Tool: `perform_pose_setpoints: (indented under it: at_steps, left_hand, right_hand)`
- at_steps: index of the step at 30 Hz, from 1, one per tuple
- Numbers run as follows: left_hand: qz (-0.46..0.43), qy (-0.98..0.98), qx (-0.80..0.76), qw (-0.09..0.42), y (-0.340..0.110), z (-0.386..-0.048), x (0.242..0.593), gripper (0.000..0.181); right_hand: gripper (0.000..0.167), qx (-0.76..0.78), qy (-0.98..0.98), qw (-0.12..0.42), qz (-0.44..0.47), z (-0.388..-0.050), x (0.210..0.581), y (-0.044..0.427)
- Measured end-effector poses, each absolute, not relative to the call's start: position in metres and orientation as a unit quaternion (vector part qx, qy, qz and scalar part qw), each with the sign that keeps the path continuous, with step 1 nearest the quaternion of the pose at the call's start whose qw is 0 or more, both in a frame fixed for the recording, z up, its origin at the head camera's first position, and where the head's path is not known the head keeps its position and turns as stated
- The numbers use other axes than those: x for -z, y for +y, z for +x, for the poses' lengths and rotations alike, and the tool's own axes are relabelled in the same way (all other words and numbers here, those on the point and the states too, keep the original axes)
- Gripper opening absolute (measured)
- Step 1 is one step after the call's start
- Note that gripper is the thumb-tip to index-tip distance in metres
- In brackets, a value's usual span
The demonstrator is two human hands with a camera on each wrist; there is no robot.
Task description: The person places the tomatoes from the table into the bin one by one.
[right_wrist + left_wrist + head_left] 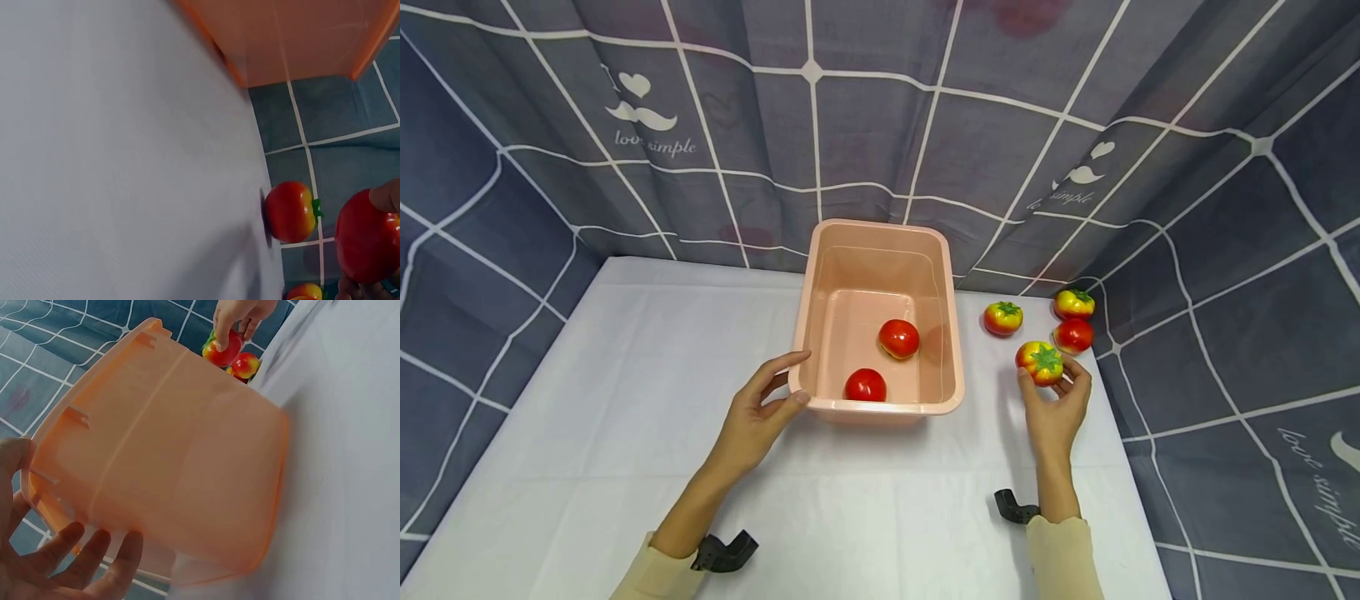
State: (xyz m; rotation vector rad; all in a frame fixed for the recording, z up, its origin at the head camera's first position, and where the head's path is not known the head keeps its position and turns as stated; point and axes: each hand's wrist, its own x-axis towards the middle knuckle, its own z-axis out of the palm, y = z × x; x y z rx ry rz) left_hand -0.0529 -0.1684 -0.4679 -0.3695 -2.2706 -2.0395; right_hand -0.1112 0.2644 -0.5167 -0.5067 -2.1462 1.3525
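Note:
A pink plastic bin (880,408) stands on the white table with two red tomatoes inside, one near the middle (898,339) and one by the near wall (865,385). My left hand (760,408) holds the bin's near left corner, thumb and fingers about the rim and outer wall; the left wrist view shows its fingertips (128,547) by that wall. To the bin's right, my right hand (1058,408) pinches a red-and-yellow tomato (1040,362) with a green leafy top, raised off the table. The right wrist view shows this tomato (365,237) only partly covered by fingers.
Beyond the right hand lie three more tomatoes: one near the bin (1003,318), a yellow-topped one (1073,304) and a red one (1073,335) at the table's right edge. Grey checked curtains (865,133) hang behind and at both sides of the white table (700,333).

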Motion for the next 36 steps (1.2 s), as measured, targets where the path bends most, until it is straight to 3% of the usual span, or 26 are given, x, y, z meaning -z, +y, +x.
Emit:
perform_pose_setpoints:
  at_steps: [23, 36]
  left_hand:
    - [-0.117, -0.737, 0.665, 0.031, -0.169, -0.052, 0.467, 0.058]
    - [-0.119, -0.734, 0.668, 0.030, -0.168, -0.052, 0.466, 0.059]
  right_hand:
    - [0.073, -0.502, -0.802, 0.274, -0.172, -0.100, 0.511, 0.254]
    - [0.071, -0.528, -0.795, 0.281, -0.102, -0.091, 0.477, 0.223]
